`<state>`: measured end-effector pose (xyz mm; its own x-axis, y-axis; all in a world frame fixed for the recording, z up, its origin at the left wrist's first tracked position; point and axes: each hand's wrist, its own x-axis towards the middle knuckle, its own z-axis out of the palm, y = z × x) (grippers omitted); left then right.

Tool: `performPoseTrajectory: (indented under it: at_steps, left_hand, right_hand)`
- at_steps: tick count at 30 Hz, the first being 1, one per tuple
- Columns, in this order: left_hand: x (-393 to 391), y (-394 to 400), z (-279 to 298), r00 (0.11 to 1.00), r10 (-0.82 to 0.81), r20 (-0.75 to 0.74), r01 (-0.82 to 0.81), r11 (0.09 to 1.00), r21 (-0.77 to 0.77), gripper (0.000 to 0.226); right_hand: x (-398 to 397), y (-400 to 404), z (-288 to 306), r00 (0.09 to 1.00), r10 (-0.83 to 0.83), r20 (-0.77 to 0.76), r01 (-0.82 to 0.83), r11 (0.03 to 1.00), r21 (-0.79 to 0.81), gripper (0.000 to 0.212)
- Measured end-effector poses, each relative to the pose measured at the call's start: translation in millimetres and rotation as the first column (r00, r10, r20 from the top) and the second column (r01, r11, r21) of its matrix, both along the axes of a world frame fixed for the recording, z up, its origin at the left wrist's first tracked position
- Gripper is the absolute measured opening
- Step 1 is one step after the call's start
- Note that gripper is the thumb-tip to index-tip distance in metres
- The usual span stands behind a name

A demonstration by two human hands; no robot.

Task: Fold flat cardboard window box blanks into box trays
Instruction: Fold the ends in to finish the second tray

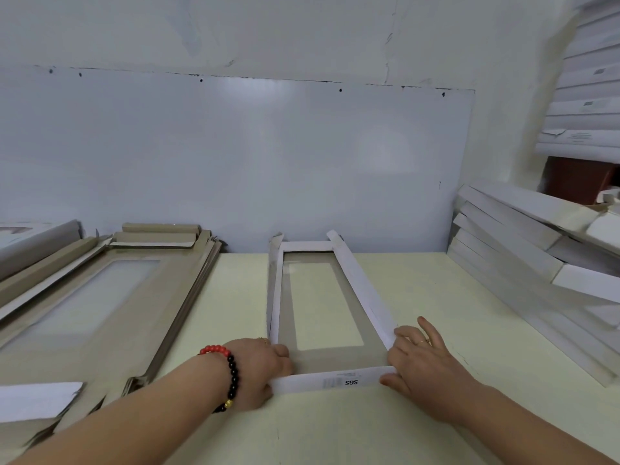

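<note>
A cardboard window box tray (pixel 362 290) lies on the pale table (pixel 436 330) in front of me, grey inside, with white side walls standing up around a clear window. My left hand (pixel 265 370) grips its near left corner, fingers curled round the near wall. My right hand (pixel 426 364) holds the near right corner, thumb against the near wall and fingers spread along the right wall. The near wall carries small print reading "SGS".
A stack of flat brown window box blanks (pixel 100 297) lies on the left of the table. Folded white boxes (pixel 523 250) are piled at the right, with more stacked high at the upper right. A white wall panel (pixel 235 162) stands behind the table.
</note>
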<state>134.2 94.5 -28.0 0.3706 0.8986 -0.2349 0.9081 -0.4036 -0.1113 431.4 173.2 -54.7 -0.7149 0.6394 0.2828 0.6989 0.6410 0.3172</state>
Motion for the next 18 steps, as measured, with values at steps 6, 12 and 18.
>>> performPoseTrajectory:
  at_steps: [6, 12, 18]
  left_hand:
    - [-3.0, -1.3, 0.5, 1.0, -0.016, 0.002, 0.016, 1.0, 0.002, 0.033]
    - [-5.6, -2.7, -2.2, 0.998, 0.01, 0.069, -0.01, 1.0, 0.005, 0.033]
    - [5.7, -14.5, -8.8, 0.994, 0.113, -0.003, -0.111, 0.982, 0.152, 0.031]
  right_hand:
    - [5.7, 12.5, -11.1, 0.993, -0.028, 0.111, 0.04, 0.994, -0.102, 0.057]
    - [5.5, 16.2, -13.5, 0.994, -0.045, 0.104, 0.061, 0.986, -0.158, 0.052]
    - [1.9, 11.6, -9.0, 0.991, -0.088, 0.104, 0.11, 0.968, -0.225, 0.043]
